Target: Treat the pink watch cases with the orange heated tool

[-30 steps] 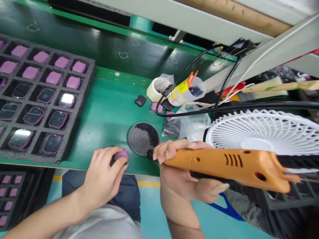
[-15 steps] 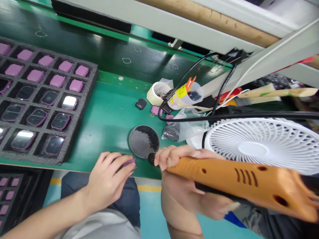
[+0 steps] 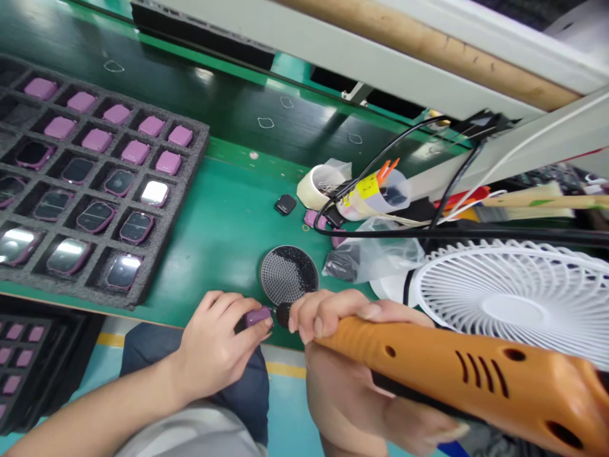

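My left hand (image 3: pixel 221 343) is closed around a small purple watch case (image 3: pixel 257 316) at the table's front edge. My right hand (image 3: pixel 340 374) grips an orange electric screwdriver (image 3: pixel 442 355), fingers over its front end and palm beneath. The screwdriver lies almost level, its dark tip end right beside the watch case. Whether the bit touches the case I cannot tell. Just behind the tip sits a round dish (image 3: pixel 276 276) with a dotted grey bottom and many tiny dark screws on its right side.
A grey foam tray (image 3: pixel 174 219) at left holds purple watch cases, several with dark screens up. Behind the dish are a black watch part (image 3: pixel 285 204), a tape roll (image 3: pixel 308 190) and a cup (image 3: pixel 364 203). A white fan (image 3: pixel 509 311) and black cable (image 3: pixel 457 235) crowd the right.
The view has shifted, so the table things sit further right. The purple watch case shows more between my left fingers, and the screwdriver tip has come closer to it.
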Tool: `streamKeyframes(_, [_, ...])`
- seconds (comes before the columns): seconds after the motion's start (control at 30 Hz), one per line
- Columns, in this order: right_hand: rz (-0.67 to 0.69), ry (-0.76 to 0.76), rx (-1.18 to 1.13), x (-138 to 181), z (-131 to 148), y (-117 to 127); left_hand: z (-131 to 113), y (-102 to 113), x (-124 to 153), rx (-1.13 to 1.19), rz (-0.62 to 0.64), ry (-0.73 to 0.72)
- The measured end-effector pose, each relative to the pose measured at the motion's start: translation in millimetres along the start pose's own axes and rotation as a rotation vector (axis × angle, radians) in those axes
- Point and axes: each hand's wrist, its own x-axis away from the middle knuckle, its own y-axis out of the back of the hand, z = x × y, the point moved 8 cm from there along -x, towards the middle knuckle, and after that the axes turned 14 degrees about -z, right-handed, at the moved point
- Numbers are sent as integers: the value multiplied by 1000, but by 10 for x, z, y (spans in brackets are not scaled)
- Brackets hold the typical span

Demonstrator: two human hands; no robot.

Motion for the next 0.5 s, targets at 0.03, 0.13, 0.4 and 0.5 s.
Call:
streamKeyframes(0.03, [2, 3, 4, -1, 5, -4, 1, -4, 1, 0, 2, 3])
streamKeyframes(0.13, [-3, -2, 32, 2, 9, -2, 3, -8, 1, 2, -2, 9])
streamKeyframes(0.4, [-2, 9, 21, 3, -11, -6, 7, -23, -18, 7, -7, 13])
streamKeyframes(0.5, [10, 12, 2, 7, -21, -10, 4, -23, -14, 16, -25, 15])
